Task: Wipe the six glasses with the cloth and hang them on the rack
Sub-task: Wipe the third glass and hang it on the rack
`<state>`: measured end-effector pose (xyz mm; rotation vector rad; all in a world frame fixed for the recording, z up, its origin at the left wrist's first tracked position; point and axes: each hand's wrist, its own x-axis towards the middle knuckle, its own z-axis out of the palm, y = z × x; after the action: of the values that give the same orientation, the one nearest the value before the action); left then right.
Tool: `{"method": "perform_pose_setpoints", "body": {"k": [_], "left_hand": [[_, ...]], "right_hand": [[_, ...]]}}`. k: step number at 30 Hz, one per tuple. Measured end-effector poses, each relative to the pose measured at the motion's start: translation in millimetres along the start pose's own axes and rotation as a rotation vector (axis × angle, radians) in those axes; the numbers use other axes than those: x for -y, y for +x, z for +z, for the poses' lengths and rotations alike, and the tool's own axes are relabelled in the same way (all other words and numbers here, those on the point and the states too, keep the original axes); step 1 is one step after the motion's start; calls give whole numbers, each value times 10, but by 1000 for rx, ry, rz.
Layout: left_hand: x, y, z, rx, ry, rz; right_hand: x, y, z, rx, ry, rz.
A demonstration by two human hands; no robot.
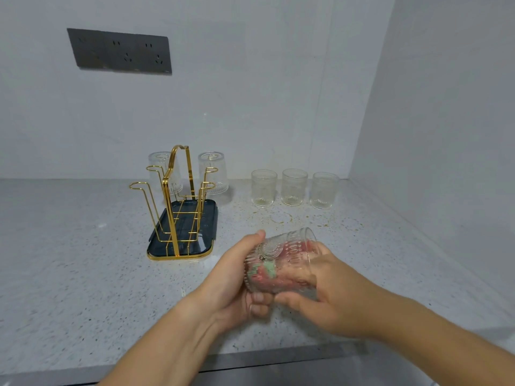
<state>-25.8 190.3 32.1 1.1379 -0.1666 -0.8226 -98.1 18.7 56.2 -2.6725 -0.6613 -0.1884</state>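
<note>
Held on its side low over the speckled countertop (69, 260): a ribbed glass (281, 260) with a red-and-green cloth (264, 274) bunched inside. Gripped at one end by the left hand (231, 277), fingers curled, thumb on top; at the other by the right hand (326, 291), fingers curled round it. Behind, three upright glasses (294, 186) in a row. Further left, a gold wire rack (178, 201) with two glasses (213, 172) hanging upside down on its far pegs.

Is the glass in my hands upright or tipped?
Tipped. The glass lies on its side between the left hand and right hand, cloth inside.
</note>
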Motion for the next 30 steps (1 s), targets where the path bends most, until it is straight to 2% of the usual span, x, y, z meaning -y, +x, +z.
{"method": "perform_pose_setpoints", "body": {"k": [3, 4, 6, 8, 10, 12, 14, 16, 19, 21, 23, 26, 27, 30], "left_hand": [[-4, -18, -35, 122, -4, -16], [4, -8, -38, 168, 9, 31], [51, 14, -41, 198, 38, 153], [125, 37, -79, 145, 144, 335], [184, 13, -110, 70, 369, 545], [219, 11, -116, 1, 469, 661], [200, 24, -69, -67, 369, 633], [157, 63, 0, -107, 213, 492], [73, 58, 57, -63, 34, 165], [38, 17, 40, 14, -29, -5], [64, 6, -38, 111, 11, -56], [88, 26, -89, 198, 75, 16], [110, 43, -77, 174, 68, 55], [172, 98, -32, -7, 97, 152]], "right_hand": [[-46, -15, -18, 21, 51, 67], [-41, -2, -19, 11, 133, 85], [-36, 15, -40, -7, 468, 149], [-62, 22, -83, -66, 739, 220], [-72, 33, -100, -109, 949, 304], [-33, 30, -82, -91, 1093, 327], [34, 22, -59, -83, 1063, 284], [83, 20, -32, -87, 869, 225], [22, 14, -30, -92, 247, 74], [-40, 8, -34, -1, -89, -10], [-74, -3, -37, 31, -74, 9], [-69, 36, -65, -14, 382, 200], [-75, 48, -70, -30, 495, 242], [-54, 61, -61, -59, 601, 284]]}}
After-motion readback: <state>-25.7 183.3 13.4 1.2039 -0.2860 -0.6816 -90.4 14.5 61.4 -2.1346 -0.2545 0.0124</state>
